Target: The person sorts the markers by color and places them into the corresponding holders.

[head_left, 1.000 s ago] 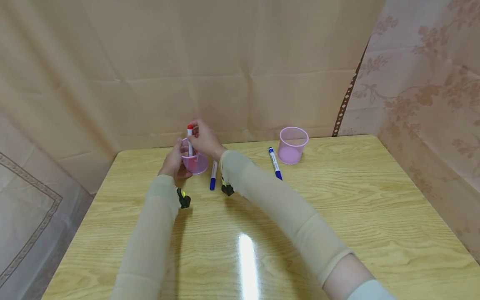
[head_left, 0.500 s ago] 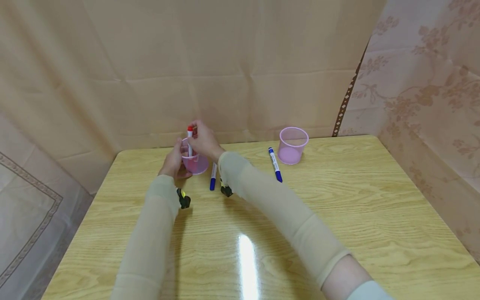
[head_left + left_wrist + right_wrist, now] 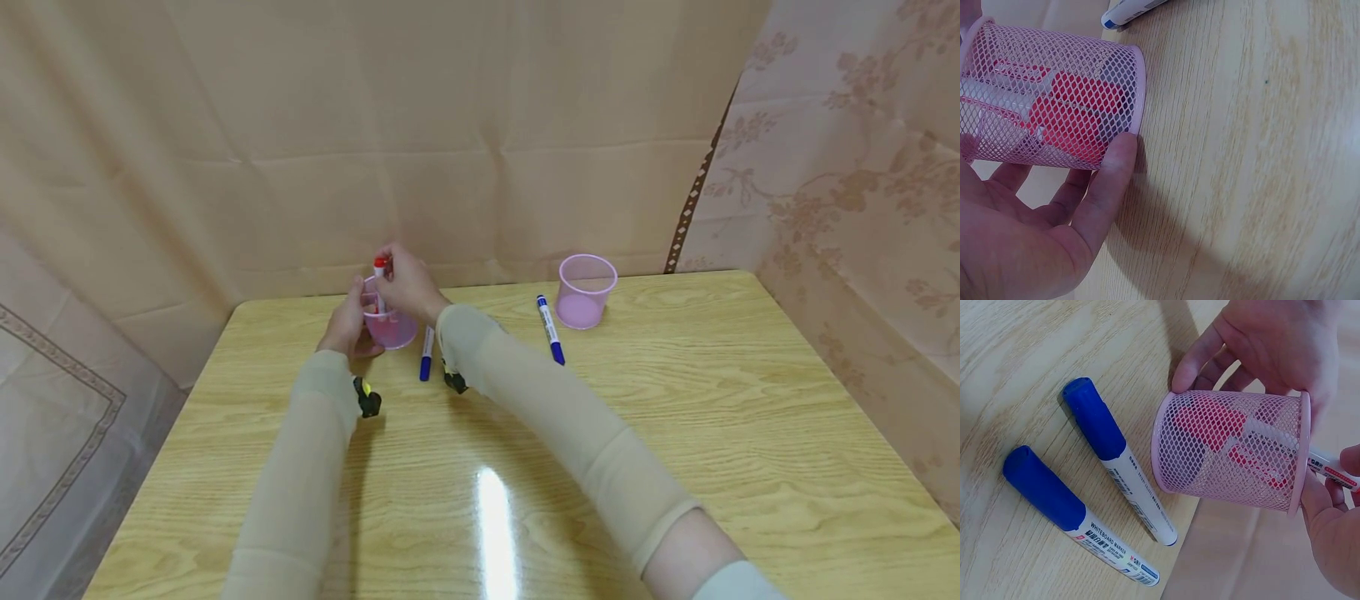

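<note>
A pink mesh pen cup (image 3: pixel 392 330) stands near the table's back left edge. My left hand (image 3: pixel 345 323) holds it from the left; in the left wrist view a finger lies along its side by the base. Through the mesh, red caps (image 3: pixel 1079 115) of markers show inside the cup, pointing down. My right hand (image 3: pixel 408 286) pinches a white marker (image 3: pixel 380 271) with a red end, upright and partly inside the cup's mouth. Two blue-capped whiteboard markers (image 3: pixel 1094 419) lie beside the cup in the right wrist view; one blue-capped marker (image 3: pixel 427 354) shows there in the head view.
A second pink cup (image 3: pixel 581 304) stands at the back of the table, to the right. Another blue-capped marker (image 3: pixel 550 329) lies just left of it. A beige curtain (image 3: pixel 480 150) hangs right behind the wooden table (image 3: pixel 675 417).
The right hand has lowered the red-ended marker slightly deeper into the pen cup. My left hand and the cup have stayed in place.
</note>
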The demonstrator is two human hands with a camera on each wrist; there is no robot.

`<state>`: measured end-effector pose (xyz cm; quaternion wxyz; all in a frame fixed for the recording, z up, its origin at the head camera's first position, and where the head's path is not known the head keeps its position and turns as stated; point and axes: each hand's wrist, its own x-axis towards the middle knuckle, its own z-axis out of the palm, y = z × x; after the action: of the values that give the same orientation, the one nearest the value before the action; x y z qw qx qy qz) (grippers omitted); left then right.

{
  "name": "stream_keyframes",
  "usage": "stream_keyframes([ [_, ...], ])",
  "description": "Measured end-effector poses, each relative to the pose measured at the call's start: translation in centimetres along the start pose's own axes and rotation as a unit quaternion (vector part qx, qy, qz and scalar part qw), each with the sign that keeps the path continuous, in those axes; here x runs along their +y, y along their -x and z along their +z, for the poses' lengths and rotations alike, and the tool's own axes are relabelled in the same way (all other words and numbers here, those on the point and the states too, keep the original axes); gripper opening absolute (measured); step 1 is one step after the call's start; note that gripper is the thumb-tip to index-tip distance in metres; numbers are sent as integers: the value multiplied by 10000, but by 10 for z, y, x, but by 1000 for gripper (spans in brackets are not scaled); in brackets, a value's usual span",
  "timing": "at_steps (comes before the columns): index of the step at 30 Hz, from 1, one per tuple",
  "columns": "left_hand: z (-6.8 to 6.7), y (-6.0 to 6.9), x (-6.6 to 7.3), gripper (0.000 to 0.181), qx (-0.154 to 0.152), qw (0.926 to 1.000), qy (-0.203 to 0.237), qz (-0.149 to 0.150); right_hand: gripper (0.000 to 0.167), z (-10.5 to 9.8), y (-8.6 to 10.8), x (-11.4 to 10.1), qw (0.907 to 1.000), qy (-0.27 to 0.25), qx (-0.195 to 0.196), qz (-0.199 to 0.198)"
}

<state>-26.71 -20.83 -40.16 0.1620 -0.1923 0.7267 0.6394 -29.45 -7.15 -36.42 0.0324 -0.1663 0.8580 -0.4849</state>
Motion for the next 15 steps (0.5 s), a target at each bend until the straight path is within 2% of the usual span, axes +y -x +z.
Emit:
stream_keyframes([
  [15,-2,-3,-3,83,30,10000,-40,6,39,2,-1,0,9993,276,-218,-108],
])
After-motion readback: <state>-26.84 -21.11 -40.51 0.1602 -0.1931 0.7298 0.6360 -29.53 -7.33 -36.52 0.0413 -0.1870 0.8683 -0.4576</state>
